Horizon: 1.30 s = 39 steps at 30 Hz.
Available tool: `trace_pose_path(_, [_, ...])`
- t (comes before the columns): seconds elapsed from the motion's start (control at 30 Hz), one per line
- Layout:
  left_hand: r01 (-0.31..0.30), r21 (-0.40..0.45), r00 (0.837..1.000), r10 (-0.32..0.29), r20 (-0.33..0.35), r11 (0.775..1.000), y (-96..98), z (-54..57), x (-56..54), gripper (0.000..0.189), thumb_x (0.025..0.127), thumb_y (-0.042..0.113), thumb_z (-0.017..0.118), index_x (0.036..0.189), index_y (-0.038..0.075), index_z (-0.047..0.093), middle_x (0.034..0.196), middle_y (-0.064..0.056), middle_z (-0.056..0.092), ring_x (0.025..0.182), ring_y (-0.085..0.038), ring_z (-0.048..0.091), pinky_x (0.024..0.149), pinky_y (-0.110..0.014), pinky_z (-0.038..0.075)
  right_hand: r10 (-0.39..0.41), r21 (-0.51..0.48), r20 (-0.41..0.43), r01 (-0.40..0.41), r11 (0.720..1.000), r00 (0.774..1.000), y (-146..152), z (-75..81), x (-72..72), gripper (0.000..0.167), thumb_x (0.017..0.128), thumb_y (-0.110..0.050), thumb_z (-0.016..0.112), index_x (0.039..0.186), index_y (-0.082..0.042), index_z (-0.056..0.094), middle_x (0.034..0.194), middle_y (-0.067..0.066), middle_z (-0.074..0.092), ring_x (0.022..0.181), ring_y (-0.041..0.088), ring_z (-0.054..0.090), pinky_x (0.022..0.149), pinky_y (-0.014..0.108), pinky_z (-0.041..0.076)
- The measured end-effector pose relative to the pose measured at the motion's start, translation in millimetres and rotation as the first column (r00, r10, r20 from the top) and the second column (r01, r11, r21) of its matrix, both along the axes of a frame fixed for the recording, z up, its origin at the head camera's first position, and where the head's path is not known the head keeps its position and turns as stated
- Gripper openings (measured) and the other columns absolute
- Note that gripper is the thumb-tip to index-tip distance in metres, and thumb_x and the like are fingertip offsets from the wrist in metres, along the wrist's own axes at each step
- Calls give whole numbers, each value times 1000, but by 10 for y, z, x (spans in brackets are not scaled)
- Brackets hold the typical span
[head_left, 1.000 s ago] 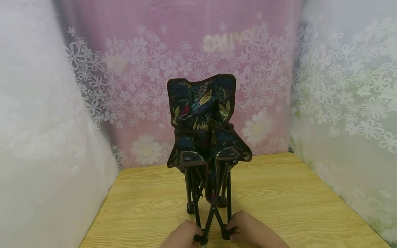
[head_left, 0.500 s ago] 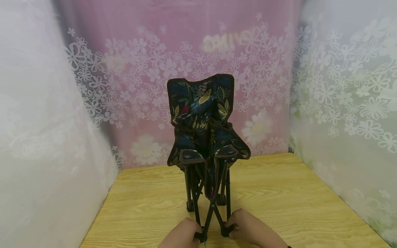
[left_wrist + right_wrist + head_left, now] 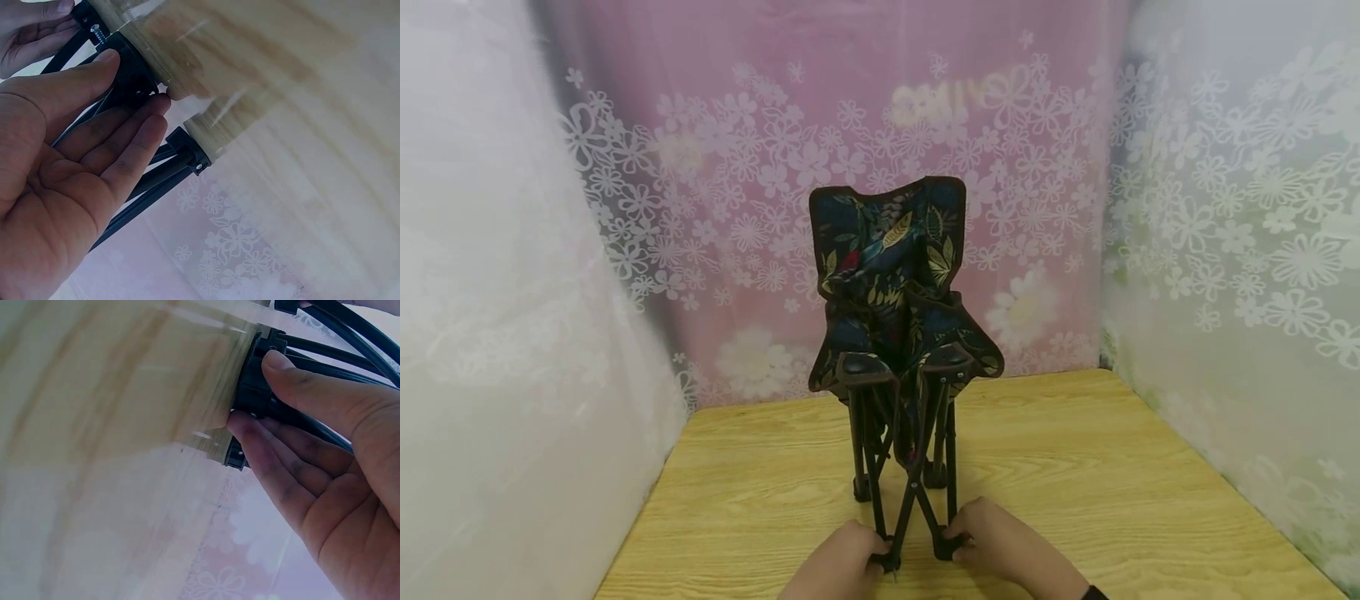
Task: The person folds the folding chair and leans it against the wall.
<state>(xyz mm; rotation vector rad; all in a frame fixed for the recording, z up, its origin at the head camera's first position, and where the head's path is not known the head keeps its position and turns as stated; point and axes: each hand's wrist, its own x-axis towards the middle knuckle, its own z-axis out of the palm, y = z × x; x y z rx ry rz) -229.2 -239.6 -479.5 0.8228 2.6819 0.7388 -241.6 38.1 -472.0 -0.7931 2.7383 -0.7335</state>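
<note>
A small folding chair (image 3: 887, 287) with dark leaf-print fabric and brown edging stands upright on the wooden table (image 3: 760, 467). Its seat and sides are bunched inward, and its thin black legs stand close together, crossing at the front. My left hand (image 3: 838, 562) pinches the front left foot (image 3: 131, 72) between thumb and fingers. On the other side, my right hand (image 3: 1003, 546) grips the front right foot (image 3: 255, 375) the same way. Both wrist views show each thumb on top of its black plastic foot, with fingertips at the table's edge of contact.
Behind the chair hangs a pink curtain (image 3: 775, 208) with white flowers. A pale sheet (image 3: 512, 292) stands along the left side of the table, and a flowered sheet (image 3: 1247, 250) along the right.
The chair has slid slightly away from me across the table, both hands moving forward with its front feet. My hold on each foot looks the same.
</note>
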Motion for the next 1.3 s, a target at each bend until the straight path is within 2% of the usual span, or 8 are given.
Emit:
trace_pose_path(0.1, [-17,6,1000,17,13,1000,-3,4,-13,22,91,2,78,110,11,85,104,2,83,97,-6,75,79,-24,63,7,-1,-14,-7,1000,1000,2,-16,-29,22,85,-12,88,105,-4,84,101,5,81,95,20,77,78,30,64])
trace_pose_path(0.37, [4,-8,996,-5,-91,1000,11,16,-84,20,89,0,79,104,10,86,100,2,82,90,-3,72,72,-20,59,1,7,-23,-1,1000,1000,1,-60,-113,23,86,-11,87,107,-4,83,104,8,81,98,25,77,81,35,66])
trace_pose_path(0.5, [8,6,996,-8,-94,1000,13,12,-126,20,89,-2,78,104,8,86,100,2,82,90,-4,73,72,-18,58,-3,12,-39,3,1000,999,-5,-71,-151,22,86,-11,87,107,-4,83,104,9,81,97,24,77,80,35,66])
trace_pose_path(0.6, [5,14,996,-4,-85,1000,13,-1,-158,20,89,-2,78,105,7,85,104,0,82,95,-6,74,76,-20,60,-5,13,-52,5,1000,999,-5,-78,-171,22,86,-11,87,107,-5,83,104,9,81,98,26,77,80,35,66])
trace_pose_path(0.77, [7,-3,993,-7,-117,1000,18,-28,-218,23,89,-2,77,110,5,84,111,-4,81,103,-10,75,83,-23,63,-10,12,-67,11,1000,998,-8,-81,-206,23,86,-11,87,108,-4,83,106,10,81,99,27,77,81,37,66])
trace_pose_path(0.93, [-3,-13,991,1,-132,1000,24,-61,-274,24,90,-2,76,111,6,84,112,-4,81,104,-10,75,85,-24,63,-17,5,-58,18,1000,998,-16,-76,-256,23,87,-10,87,109,-3,83,108,12,80,100,30,77,83,39,66])
trace_pose_path(1.3, [-59,14,996,60,-63,998,17,-91,-395,24,92,-2,74,115,3,81,119,-9,79,115,-25,74,96,-37,64,-36,13,-38,37,999,999,-34,-91,-381,25,87,-9,86,111,-1,82,109,13,79,102,32,75,85,43,66])
